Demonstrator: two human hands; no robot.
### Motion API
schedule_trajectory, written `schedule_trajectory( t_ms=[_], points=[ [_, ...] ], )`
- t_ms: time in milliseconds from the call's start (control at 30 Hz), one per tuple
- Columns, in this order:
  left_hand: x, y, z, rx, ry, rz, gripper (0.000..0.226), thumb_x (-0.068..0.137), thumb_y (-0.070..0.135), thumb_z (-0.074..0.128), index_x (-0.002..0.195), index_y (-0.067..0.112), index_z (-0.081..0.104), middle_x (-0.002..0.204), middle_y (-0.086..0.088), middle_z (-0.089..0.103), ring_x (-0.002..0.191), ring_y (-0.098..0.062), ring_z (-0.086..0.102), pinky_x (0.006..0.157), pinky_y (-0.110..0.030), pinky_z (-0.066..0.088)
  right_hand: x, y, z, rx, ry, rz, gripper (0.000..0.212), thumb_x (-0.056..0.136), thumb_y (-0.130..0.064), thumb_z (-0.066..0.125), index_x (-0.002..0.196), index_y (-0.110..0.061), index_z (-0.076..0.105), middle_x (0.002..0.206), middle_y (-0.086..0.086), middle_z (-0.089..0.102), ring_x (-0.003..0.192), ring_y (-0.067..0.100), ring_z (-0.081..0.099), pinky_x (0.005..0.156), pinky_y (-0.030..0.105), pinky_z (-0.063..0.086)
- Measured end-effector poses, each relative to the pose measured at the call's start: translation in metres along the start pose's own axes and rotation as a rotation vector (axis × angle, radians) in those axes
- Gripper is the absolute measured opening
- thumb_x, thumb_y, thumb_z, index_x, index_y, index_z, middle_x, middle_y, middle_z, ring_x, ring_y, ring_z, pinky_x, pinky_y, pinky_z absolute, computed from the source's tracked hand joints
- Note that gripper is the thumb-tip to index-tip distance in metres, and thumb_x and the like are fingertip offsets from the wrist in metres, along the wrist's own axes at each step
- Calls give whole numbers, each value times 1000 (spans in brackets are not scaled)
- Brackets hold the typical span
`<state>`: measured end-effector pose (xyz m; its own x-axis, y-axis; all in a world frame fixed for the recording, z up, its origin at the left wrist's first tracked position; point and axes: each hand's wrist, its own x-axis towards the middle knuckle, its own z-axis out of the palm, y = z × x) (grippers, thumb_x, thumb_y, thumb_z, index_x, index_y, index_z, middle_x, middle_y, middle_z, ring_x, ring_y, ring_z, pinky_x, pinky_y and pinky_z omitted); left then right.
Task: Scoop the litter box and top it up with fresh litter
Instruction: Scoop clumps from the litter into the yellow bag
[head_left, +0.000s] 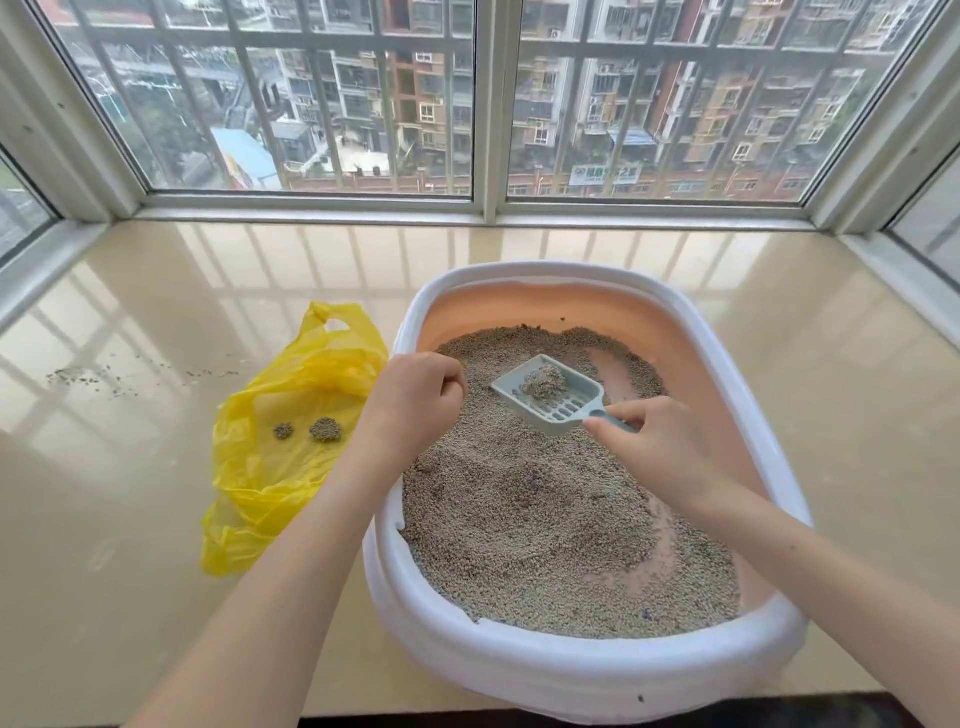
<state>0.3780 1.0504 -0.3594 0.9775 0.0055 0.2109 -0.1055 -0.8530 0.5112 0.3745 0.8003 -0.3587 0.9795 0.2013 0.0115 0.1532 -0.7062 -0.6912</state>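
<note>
Litter box (387, 558): one, white rim with a pink liner, sitting on the glossy window sill (156, 322), right of centre and near the sill's front edge. It holds grey litter (519, 519), spread unevenly, with bare pink patches at the far right and along the right wall.

Scoop (550, 400): one, pale blue plastic with a slotted floor. It is held just above the litter at the far end of the box. One clump (543, 384) sits in its pan.

Right hand (649, 447): fingers curled around the scoop handle, thumb pointing left towards the pan.
Left hand (415, 395): loosely fisted over the left rim of the box. Cannot tell whether it holds anything.

Yellow bag (291, 441): one, lying open and flat on the sill just left of the box. Two clumps (325, 430) lie on it, side by side. A thin scatter of stray grains (78, 376) lies on the sill at far left.

Handling, judged:
- The scoop looks stiff and light. The handle is the right place to hold it.
- The clump is probably crumbly, so the pan should stay level and any sifting gentle.
- The bag is thin, soft and slippery. It may shift or fold shut, and is best steadied by an edge or a handle loop.
- The box looks heavy with litter. It is better left in place.

No fresh litter container in view.
</note>
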Motion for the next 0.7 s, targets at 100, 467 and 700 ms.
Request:
schedule_trajectory(
  t_ms=[100,467,700],
  points=[
    [-1,1,-1,1,-4,-1,24,79,4,49,71,11,72,72,1,68,66,-14,55,61,-25,35,1,1,1,11,2,8,33,91,-28,60,78,0,71,45,-3,37,44,11,24,39,17,21],
    [-1,0,-2,19,-17,-1,24,79,4,48,72,9,71,74,-1,69,72,-19,60,62,-26,37,-1,-1,4,-1,11,4,30,90,-28,62,76,-4,72,43,-6,40,42,9,26,40,18,21],
    [-3,0,-5,59,-58,3,22,79,6,48,73,7,69,74,-4,69,75,-24,62,71,-34,48,5,-20,3,47,47,-15,30,89,-32,62,82,-6,74,47,0,44,45,13,30,43,21,20]
  ],
)
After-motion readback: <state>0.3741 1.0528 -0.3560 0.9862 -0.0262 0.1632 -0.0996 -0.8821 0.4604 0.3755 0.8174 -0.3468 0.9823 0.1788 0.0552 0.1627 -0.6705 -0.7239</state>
